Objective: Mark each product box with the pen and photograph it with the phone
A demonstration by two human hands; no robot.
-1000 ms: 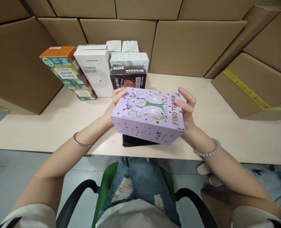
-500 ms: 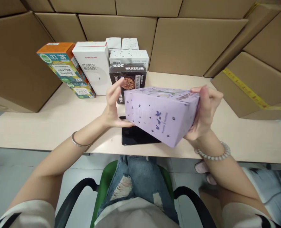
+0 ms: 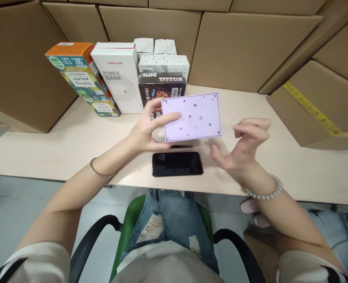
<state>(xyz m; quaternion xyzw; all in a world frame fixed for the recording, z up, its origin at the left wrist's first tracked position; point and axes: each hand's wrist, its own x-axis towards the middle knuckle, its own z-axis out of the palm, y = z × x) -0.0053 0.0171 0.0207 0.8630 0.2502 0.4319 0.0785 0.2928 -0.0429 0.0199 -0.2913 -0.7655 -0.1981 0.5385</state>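
Observation:
A lilac box (image 3: 202, 118) with small printed ring marks is gripped at its left end by my left hand (image 3: 154, 125), with the index finger lying across its face. One flat panel of the box faces me. To its right, my right hand (image 3: 241, 147) is apart from the box, fingers curled loosely and thumb spread away, holding nothing. Below the box a black smartphone (image 3: 177, 164) lies flat on the table. A thin dark object (image 3: 181, 147) shows just above the phone, mostly covered by the box and too hidden to name.
Behind the lilac box stand a black food box (image 3: 162, 80), white dotted boxes (image 3: 164, 63), a white power bank box (image 3: 118, 78) and orange-and-teal boxes (image 3: 82, 76). Brown cartons (image 3: 227, 51) wall the back and sides of the table (image 3: 74, 157). Another person's legs show at lower right.
My right hand has let go of the lilac box and drawn off to its right. The box has turned so a smaller panel faces me, now held by my left hand alone.

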